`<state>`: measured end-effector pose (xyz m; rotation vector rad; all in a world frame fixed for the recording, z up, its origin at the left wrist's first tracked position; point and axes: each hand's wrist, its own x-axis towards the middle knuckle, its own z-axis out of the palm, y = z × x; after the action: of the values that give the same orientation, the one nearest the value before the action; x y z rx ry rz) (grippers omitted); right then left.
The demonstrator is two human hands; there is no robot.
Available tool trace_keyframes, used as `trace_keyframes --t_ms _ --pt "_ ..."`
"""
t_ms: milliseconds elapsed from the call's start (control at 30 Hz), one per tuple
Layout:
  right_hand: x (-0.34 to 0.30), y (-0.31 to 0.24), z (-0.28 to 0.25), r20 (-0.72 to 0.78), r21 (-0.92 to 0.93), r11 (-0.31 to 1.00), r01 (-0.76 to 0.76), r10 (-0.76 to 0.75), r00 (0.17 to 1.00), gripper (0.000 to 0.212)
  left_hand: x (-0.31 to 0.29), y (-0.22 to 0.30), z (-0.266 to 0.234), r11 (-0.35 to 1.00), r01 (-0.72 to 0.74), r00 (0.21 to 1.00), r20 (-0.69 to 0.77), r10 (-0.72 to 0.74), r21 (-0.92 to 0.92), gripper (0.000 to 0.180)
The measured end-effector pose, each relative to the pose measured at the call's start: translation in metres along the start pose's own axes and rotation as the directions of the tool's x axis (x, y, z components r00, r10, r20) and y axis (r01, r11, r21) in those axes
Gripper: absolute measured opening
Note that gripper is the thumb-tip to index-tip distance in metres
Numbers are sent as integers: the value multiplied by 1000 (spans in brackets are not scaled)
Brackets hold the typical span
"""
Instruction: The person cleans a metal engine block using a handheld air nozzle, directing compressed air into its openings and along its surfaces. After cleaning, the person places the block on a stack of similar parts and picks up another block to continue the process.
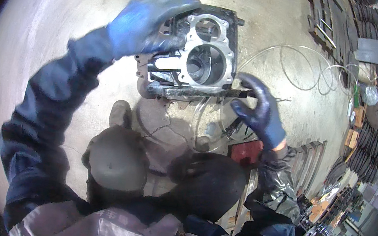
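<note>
A black machine housing [235,42] lies before me, with a bare silvery face on top and two round bores, the larger one nearer to me. My left hand [147,20], in a blue glove, reaches over its far left side. Those fingers are stretched and the thumb stands apart, near the bare metal; whether they touch it I cannot tell. My right hand [260,109], in a dark blue glove, is beside the near right corner. Its fingers and thumb curve apart, with nothing visible between them.
Loops of clear tubing [305,48] lie on the concrete floor [53,50] to the right and below the housing. A red block [245,152] sits by my right forearm, near metal racks [310,169]. Stacked dark parts [368,153] stand far right. My knees [117,161] are close below.
</note>
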<state>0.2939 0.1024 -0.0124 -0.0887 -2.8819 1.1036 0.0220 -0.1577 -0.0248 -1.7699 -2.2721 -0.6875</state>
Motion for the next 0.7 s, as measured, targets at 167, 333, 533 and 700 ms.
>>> trace_keyframes --t_ms 167,333,533,700 --pt "-9 -7 25 -139 286 958 -22 65 988 49 66 -6 42 789 461 865 407 -295 -407 71" --pt "-17 13 25 -72 607 790 -81 157 985 42 62 2 43 821 526 827 359 -433 -221 63" --pt "56 38 -11 -272 607 758 -237 479 834 33 -9 19 40 558 765 628 187 -755 -321 59" --pt "64 27 23 -190 80 997 16 -1 982 51 -56 22 46 128 631 491 266 -830 -765 57"
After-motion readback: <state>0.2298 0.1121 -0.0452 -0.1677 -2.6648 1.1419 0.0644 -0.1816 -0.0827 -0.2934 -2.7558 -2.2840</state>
